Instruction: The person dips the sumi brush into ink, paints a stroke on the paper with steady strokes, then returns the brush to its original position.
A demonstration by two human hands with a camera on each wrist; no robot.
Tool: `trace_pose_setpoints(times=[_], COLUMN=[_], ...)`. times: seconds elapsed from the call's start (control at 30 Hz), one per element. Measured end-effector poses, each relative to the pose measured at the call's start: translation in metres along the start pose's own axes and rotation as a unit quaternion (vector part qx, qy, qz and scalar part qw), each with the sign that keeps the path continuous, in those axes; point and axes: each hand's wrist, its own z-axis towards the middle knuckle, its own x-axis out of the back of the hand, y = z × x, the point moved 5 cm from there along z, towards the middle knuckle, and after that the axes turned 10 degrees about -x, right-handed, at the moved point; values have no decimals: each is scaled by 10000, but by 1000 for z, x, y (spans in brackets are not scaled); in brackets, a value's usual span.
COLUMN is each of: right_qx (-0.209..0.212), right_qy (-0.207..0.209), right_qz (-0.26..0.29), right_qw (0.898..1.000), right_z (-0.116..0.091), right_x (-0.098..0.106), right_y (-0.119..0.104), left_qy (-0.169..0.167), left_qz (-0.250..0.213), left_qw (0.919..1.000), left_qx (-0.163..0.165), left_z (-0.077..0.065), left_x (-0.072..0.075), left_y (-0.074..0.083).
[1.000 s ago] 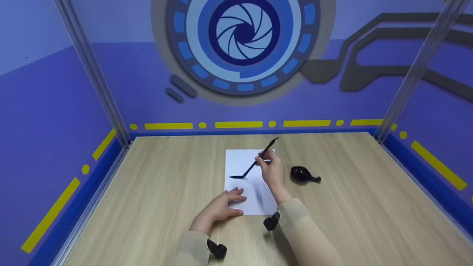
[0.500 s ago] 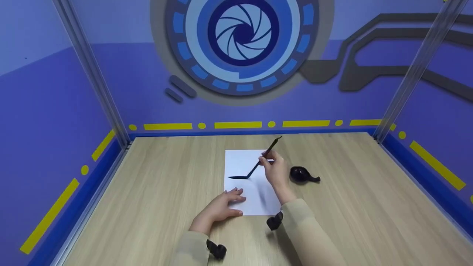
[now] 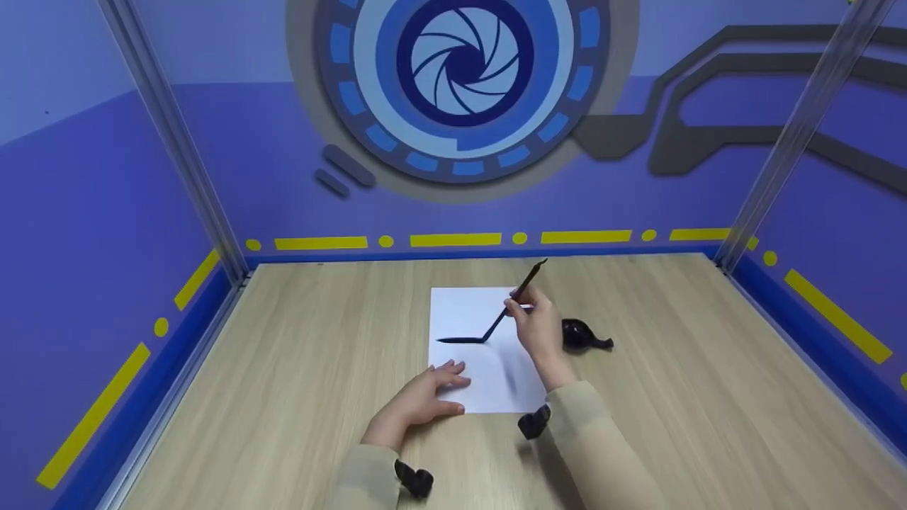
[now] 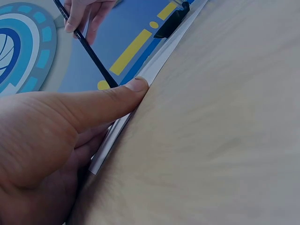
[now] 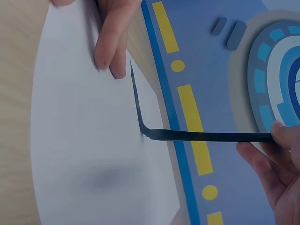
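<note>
Table [image 3: 326, 340]: pale wood; a broad stretch is showing left of the paper, probably giving the left arm room to shift.
Paper [image 3: 453, 308]: white sheet, lying mid-table; unmarked surface is extending above and below the stroke.
Right hand [image 3: 538, 329]: thumb and fingers are clamping the brush high on its shaft, presumably so the palm is clearing the sheet; it is hanging over the paper's right edge.
Left hand [image 3: 421, 393]: fingers are spreading apart, resting at the sheet's lower left, apparently for steadying it.
Brush [image 3: 497, 322]: dark, slanting; its tip is touching the paper.
Gourd-shaped object [image 3: 581, 336]: black, glossy, lying off the sheet just beyond the right hand, perhaps narrowing room there; its neck is pointing right.
Stroke [image 3: 459, 341]: black; its left end is tapering near the paper's left edge, its right end is meeting the tip.
</note>
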Motion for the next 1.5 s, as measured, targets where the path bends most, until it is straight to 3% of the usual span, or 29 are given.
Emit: trace_pose_setpoints(times=[0.8,1.1,1.5], right_qx=[-432,-51,-22], right_qy=[42,142,143], right_qz=[-822,-1156,-1435], right_qw=[9957,9932,9895], right_z=[4,6,8], right_x=[20,29,37], right_y=[0,-4,-5], left_qy=[-21,-25,16], left_qz=[71,-83,-73], left_qw=[10000,9998,9997], left_qx=[36,171,243], left_z=[0,-1,0], left_x=[0,0,0], left_y=[1,1,0])
